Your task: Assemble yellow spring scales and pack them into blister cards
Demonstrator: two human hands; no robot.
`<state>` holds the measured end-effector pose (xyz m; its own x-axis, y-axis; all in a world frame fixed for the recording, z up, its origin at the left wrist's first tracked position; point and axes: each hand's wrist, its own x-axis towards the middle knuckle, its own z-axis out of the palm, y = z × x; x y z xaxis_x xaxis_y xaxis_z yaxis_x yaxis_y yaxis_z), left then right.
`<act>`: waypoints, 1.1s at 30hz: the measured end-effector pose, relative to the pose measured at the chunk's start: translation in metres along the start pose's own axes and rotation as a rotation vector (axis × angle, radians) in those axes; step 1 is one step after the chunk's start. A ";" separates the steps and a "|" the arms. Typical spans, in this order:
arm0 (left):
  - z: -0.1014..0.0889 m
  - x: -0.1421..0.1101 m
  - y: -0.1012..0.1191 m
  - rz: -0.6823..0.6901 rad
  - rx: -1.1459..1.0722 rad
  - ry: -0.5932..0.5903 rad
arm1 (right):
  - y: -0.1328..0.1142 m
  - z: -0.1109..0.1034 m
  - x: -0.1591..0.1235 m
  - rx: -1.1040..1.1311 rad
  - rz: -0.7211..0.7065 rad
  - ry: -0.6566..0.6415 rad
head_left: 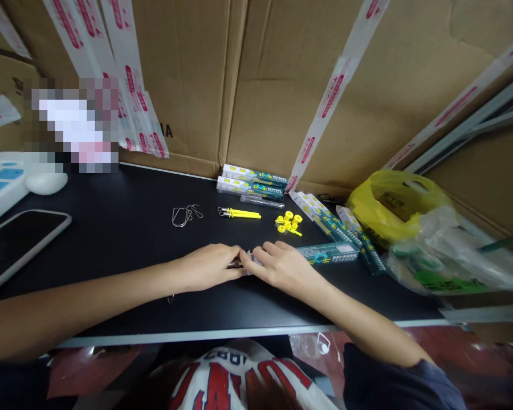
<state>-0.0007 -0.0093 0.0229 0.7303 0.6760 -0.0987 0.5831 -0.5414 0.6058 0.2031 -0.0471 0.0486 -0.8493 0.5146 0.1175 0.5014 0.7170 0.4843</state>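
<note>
Near the front middle of the black table, my two hands meet at the end of a long narrow green box (331, 253). My right hand (280, 265) is closed around the box's left end, where a white flap shows. My left hand (214, 266) is pinched at that same end, beside a slim dark piece (235, 264); most of what its fingers hold is hidden. Beyond the hands lie yellow sticks with metal clips (241, 213), a small pile of yellow plastic parts (288, 222), bent metal wire hooks (186, 216) and a clear tube (261, 201).
White and green narrow boxes (251, 187) lie along the cardboard wall (282, 85), with several more (337, 228) at the right. A yellow plastic bag (380, 205) and a clear bag (444, 256) sit far right. A phone (21, 245) and a power strip (2, 182) lie left.
</note>
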 end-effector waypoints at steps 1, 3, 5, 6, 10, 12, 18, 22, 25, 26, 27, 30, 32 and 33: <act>0.000 0.000 0.000 -0.001 -0.053 -0.001 | -0.002 0.000 0.000 0.013 0.003 -0.002; 0.001 0.002 -0.002 -0.027 -0.215 -0.041 | -0.005 0.001 0.001 0.042 0.006 -0.002; 0.002 0.004 -0.003 -0.091 -0.426 -0.139 | -0.004 0.001 0.001 0.060 0.003 0.002; 0.002 0.006 -0.004 -0.125 -0.534 -0.188 | -0.003 0.002 0.001 0.061 0.006 0.003; -0.004 0.014 -0.009 -0.162 -0.803 -0.228 | 0.009 0.003 -0.002 0.060 0.061 -0.057; -0.011 0.017 -0.014 -0.147 -0.808 -0.214 | 0.019 0.001 -0.004 0.083 0.091 -0.113; -0.027 0.026 -0.033 -0.215 -0.873 -0.114 | 0.049 -0.004 -0.017 0.159 0.265 -0.168; -0.029 0.032 -0.045 -0.200 -0.938 0.056 | 0.064 -0.001 -0.026 0.144 0.379 -0.173; -0.027 0.036 -0.051 -0.166 -0.915 0.221 | 0.070 0.002 -0.029 0.143 0.419 -0.179; -0.026 0.037 -0.052 -0.147 -0.886 0.282 | 0.070 0.003 -0.029 0.150 0.420 -0.179; -0.025 0.038 -0.053 -0.127 -0.855 0.337 | 0.070 0.004 -0.029 0.159 0.416 -0.178; -0.022 0.039 -0.054 -0.068 -0.804 0.421 | 0.067 0.007 -0.026 0.196 0.398 -0.175; -0.020 0.038 -0.052 -0.043 -0.797 0.422 | 0.064 0.009 -0.024 0.219 0.388 -0.173; -0.018 0.037 -0.050 -0.031 -0.790 0.415 | 0.062 0.010 -0.023 0.230 0.385 -0.172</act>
<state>-0.0090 0.0522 0.0032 0.4411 0.8942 0.0765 0.0733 -0.1209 0.9899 0.2550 -0.0098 0.0675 -0.5653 0.8193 0.0962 0.8139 0.5348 0.2271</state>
